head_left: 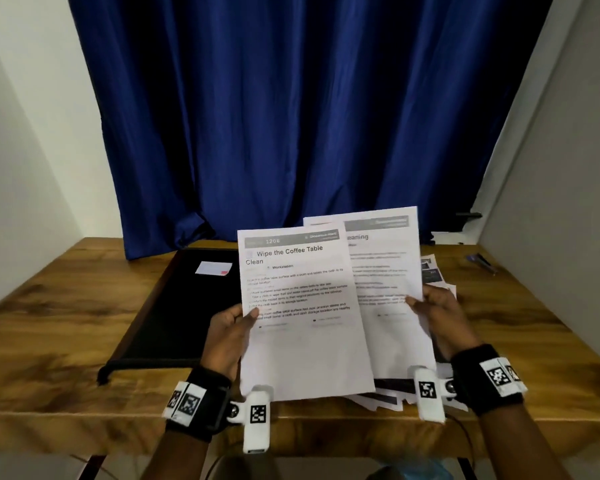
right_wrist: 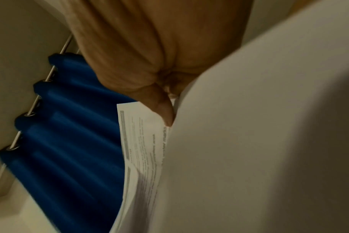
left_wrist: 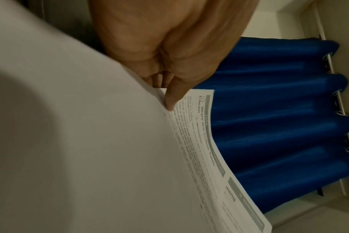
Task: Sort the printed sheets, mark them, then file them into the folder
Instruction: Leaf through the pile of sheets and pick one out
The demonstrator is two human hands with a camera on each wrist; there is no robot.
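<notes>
Risk entry: my left hand (head_left: 227, 336) pinches the "Wipe the Coffee Table" sheet (head_left: 302, 306), my right hand (head_left: 437, 317) pinches overlapping sheets (head_left: 387, 271) above the loose pile (head_left: 440, 271) beside the black folder (head_left: 187, 306); thumb-edge grips could slip, mixing pages.

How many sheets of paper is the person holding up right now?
2 plainly: the front sheet in the left hand, the rear sheet in the right hand. More may hide behind them.

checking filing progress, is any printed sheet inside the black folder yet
No, the black folder bears only a small white card; both hands hold printed sheets beside it.
</notes>
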